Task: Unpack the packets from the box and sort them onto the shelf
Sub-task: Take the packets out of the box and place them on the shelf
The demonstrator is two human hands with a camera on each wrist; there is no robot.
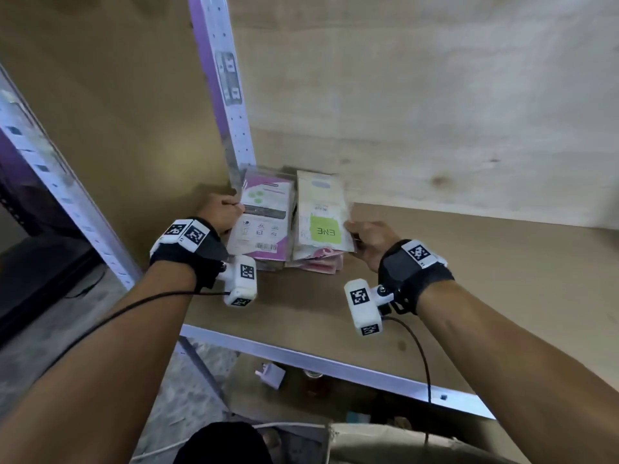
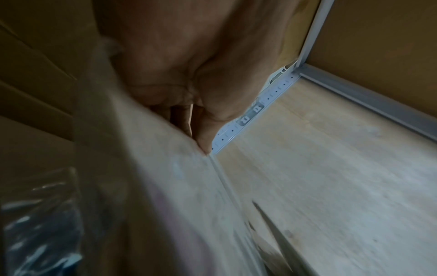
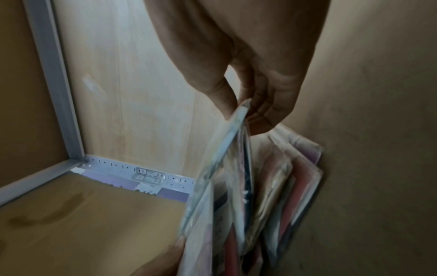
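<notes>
You are in the placing and sorting step; your packets stand in the far left corner of the shelf (image 1: 435,262), against the perforated upright (image 1: 231,122) and the back panel (image 1: 435,112). Your left hand (image 1: 221,212) curls round the left edge of the pink-and-white packet (image 1: 264,222); your right hand (image 1: 371,241) pinches the packet with the green label (image 1: 323,212), thumb on one face and fingers (image 3: 267,112) on the other, as the right wrist view shows. Beneath it, pink packets (image 1: 321,262) lie loose on the shelf.

Next, I judge, you should settle the labelled packet onto its own pile and release it, keeping the left hand bracing so the row does not topple; the slippery wrappers may slide. Under the shelf's front edge, small things sit on a lower level, too dim to name; the box is not clearly in view.
</notes>
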